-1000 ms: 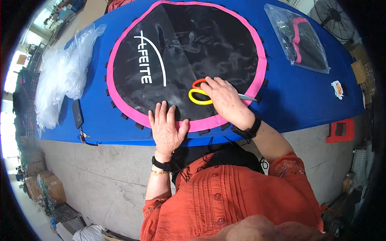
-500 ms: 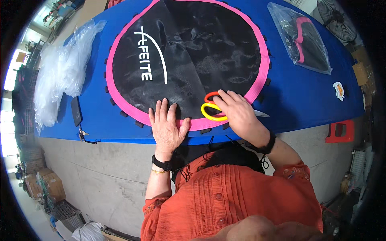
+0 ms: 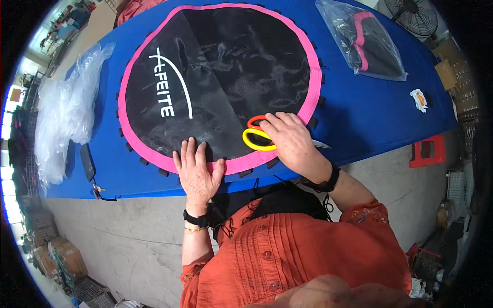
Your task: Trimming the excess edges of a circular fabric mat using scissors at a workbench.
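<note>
A round black mat [image 3: 241, 66] with a bright pink border and small black tabs around its rim lies flat on the blue-covered table. White printing marks its left side. My left hand [image 3: 196, 177] rests palm down on the near edge, fingers spread over the pink border and black mesh. To its right, my right hand [image 3: 294, 143] is closed over the middle of a pair of scissors [image 3: 263, 148]. Their red and yellow handle loops stick out to the left, and a blade tip shows to the right. My right thumb is hidden.
Clear plastic bags [image 3: 69, 113] lie crumpled at the left, near a black phone-like item [image 3: 88, 162] and keys [image 3: 96, 191]. A bagged pink-and-black piece [image 3: 372, 43] and a small wrapper [image 3: 419, 100] are at the right. A red stool [image 3: 427, 151] stands beyond the table's edge.
The whole view has shifted a little, so the table and mat appear farther left. Both hands keep their places on the mat, and the scissors stay under my right hand.
</note>
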`<move>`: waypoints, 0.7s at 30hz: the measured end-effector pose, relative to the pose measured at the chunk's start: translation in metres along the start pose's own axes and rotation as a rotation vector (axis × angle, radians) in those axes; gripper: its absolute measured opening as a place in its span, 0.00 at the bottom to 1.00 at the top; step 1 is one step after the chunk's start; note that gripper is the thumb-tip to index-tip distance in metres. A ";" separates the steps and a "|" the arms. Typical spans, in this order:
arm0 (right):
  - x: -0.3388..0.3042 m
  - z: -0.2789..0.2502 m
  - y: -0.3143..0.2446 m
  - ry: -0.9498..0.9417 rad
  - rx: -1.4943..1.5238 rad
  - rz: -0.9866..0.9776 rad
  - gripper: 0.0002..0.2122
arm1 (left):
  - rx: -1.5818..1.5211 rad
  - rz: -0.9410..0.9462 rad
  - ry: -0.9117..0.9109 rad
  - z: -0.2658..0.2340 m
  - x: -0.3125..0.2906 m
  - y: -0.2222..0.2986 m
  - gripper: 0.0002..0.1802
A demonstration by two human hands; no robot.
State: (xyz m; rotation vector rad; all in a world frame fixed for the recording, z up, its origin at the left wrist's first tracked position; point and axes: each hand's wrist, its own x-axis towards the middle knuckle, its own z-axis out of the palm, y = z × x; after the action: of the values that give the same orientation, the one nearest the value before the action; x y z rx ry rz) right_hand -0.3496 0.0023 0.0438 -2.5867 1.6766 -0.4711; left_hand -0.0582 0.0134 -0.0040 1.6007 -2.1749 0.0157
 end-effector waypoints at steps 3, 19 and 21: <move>-0.006 -0.003 0.022 0.118 -0.034 0.028 0.17 | -0.001 -0.005 -0.014 0.000 0.001 0.003 0.36; 0.021 0.010 0.123 0.258 -0.236 0.173 0.11 | 0.012 0.001 0.004 0.001 -0.001 -0.001 0.37; 0.030 0.012 0.137 0.239 -0.266 0.180 0.11 | 0.009 -0.005 0.001 0.001 0.000 -0.001 0.37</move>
State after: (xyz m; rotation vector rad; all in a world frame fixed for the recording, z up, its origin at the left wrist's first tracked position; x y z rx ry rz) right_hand -0.4568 -0.0843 0.0144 -2.6034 2.1643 -0.6064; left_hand -0.0578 0.0134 -0.0050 1.6101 -2.1729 0.0252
